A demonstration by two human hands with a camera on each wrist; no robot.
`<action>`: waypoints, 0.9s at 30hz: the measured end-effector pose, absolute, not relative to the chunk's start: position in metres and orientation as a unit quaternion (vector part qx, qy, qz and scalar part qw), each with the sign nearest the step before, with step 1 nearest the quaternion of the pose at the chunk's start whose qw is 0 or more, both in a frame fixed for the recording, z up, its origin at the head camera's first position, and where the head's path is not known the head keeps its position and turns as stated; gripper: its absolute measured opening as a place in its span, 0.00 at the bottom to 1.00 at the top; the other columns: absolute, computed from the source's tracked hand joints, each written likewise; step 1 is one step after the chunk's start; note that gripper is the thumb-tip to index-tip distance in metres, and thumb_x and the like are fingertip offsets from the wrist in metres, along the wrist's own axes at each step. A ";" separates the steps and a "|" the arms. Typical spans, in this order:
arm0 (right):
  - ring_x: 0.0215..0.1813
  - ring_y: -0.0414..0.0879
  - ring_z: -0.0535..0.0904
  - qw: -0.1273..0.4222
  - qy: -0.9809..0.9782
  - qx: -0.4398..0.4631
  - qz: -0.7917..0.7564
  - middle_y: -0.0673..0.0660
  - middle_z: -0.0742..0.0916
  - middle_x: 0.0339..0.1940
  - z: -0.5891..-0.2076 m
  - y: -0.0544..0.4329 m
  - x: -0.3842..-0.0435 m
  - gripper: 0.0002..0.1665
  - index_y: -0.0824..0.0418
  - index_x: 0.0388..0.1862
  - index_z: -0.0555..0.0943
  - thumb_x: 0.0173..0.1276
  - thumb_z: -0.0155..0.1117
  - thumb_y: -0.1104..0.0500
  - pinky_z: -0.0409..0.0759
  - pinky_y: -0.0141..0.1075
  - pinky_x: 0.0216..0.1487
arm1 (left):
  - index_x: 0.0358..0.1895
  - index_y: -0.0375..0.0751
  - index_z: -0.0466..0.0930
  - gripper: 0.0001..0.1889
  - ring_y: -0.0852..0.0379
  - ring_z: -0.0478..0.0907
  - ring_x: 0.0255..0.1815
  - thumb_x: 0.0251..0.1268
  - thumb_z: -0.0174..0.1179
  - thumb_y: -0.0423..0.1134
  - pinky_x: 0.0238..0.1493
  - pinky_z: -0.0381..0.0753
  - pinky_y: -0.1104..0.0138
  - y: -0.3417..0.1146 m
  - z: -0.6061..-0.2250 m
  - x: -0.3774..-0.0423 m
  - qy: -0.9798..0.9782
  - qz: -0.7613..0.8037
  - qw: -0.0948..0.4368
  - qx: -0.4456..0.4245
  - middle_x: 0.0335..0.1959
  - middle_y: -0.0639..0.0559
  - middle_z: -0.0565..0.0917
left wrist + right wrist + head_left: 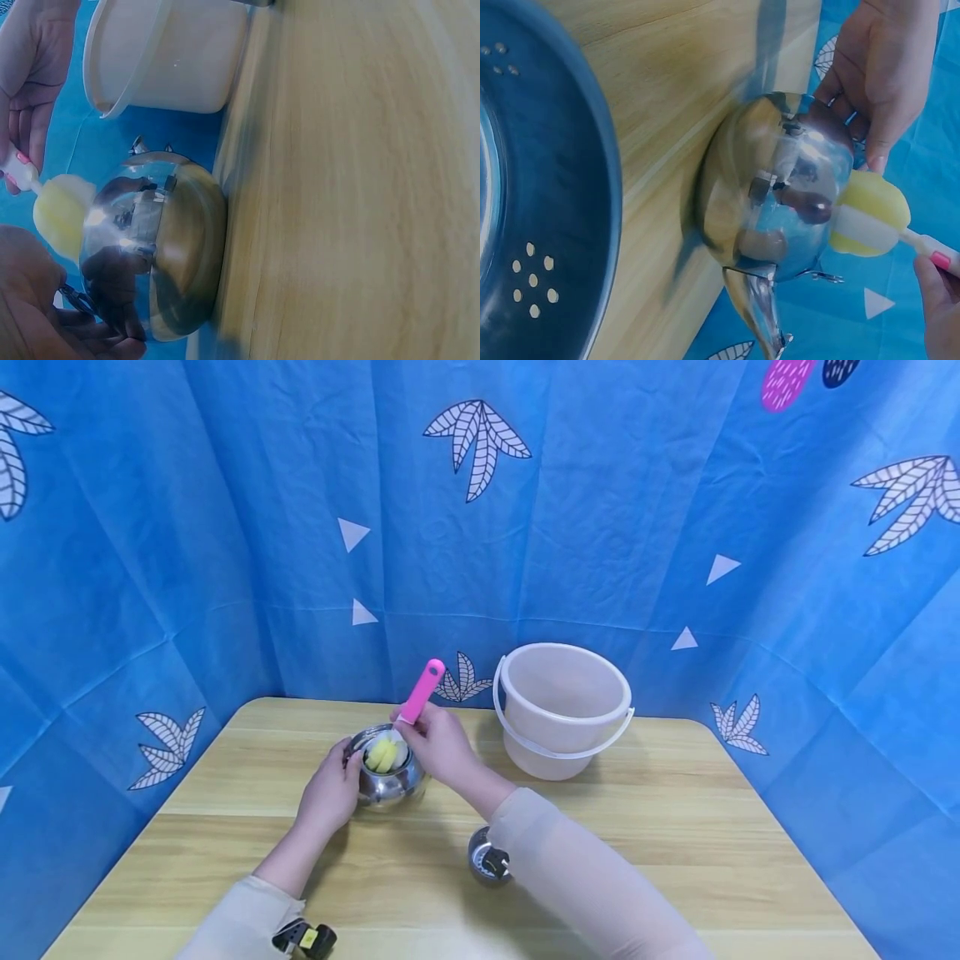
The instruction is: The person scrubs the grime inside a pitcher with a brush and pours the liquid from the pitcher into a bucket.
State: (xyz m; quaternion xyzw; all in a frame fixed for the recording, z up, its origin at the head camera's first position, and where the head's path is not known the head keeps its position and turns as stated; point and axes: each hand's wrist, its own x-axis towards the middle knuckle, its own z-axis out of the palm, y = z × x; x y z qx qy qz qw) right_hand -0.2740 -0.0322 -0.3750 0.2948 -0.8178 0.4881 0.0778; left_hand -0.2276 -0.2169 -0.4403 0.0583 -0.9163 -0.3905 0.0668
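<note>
A shiny metal teapot (pixel 386 787) stands on the table's left half; its spout (pixel 754 304) shows in the right wrist view. My left hand (pixel 330 789) grips the pot at its left rim, fingers curled against its side. With my right hand (pixel 442 743) I pinch the handle of a sponge brush (pixel 423 689), pink at the top and white lower down. Its yellow and white sponge head (pixel 874 214) sits at the pot's mouth, partly inside. In the left wrist view the sponge (pixel 60 217) bulges out above the rim.
Behind and to the right of the pot stands a pale plastic bucket (pixel 543 747) with a white bail handle. A small metal strainer (pixel 483 864) with holes lies near my right forearm, partly covered by the sleeve. Blue patterned cloth (pixel 465 568) hangs round the wooden table (pixel 675 827).
</note>
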 end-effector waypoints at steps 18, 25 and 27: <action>0.45 0.40 0.86 0.063 -0.837 0.285 0.462 0.53 0.90 0.46 -0.373 -0.037 -0.274 0.10 0.58 0.51 0.84 0.72 0.65 0.60 0.82 0.26 0.47 | 0.78 0.28 0.48 0.32 0.28 0.57 0.74 0.84 0.34 0.50 0.72 0.58 0.39 -0.215 -0.440 -0.228 -0.915 -0.393 0.063 0.059 0.74 0.26 0.60; 0.46 0.39 0.86 0.059 -0.837 0.292 0.459 0.52 0.90 0.44 -0.375 -0.041 -0.272 0.09 0.59 0.49 0.85 0.72 0.65 0.60 0.82 0.26 0.47 | 0.78 0.28 0.48 0.33 0.29 0.57 0.74 0.84 0.33 0.50 0.72 0.58 0.40 -0.217 -0.442 -0.229 -0.916 -0.391 0.066 0.062 0.74 0.26 0.59; 0.47 0.39 0.86 0.055 -0.837 0.289 0.461 0.52 0.90 0.44 -0.375 -0.042 -0.272 0.09 0.58 0.49 0.85 0.73 0.65 0.60 0.82 0.26 0.48 | 0.78 0.28 0.48 0.33 0.29 0.57 0.74 0.84 0.33 0.50 0.72 0.58 0.39 -0.217 -0.443 -0.229 -0.916 -0.392 0.065 0.062 0.75 0.27 0.59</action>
